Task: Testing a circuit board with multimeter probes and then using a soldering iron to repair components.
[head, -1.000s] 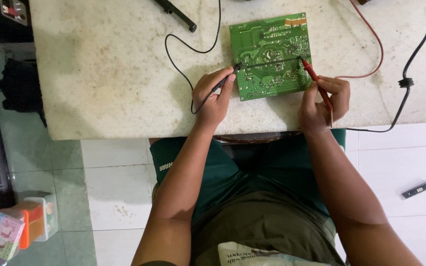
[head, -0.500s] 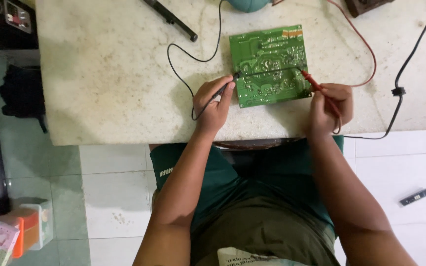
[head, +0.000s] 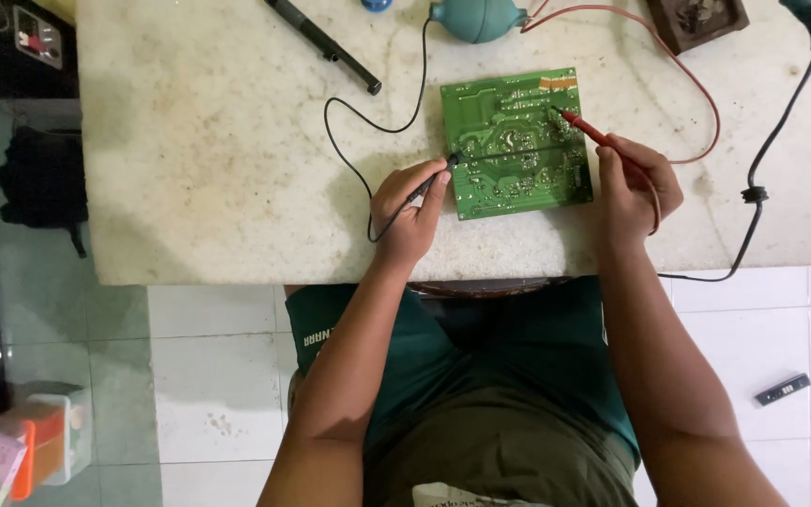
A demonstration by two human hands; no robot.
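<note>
Left hand [head: 407,211]: pinching the black probe [head: 434,180], tip touching the board's left edge.
Right hand [head: 635,183]: gripping the red probe [head: 591,133], tip resting on the board.
Green circuit board [head: 516,143]: lying flat near the bench's [head: 218,150] front edge, between both hands.

both forearms extended forward — left hand [head: 408,211] pinch grip, right hand [head: 633,184] curled closed.
</note>
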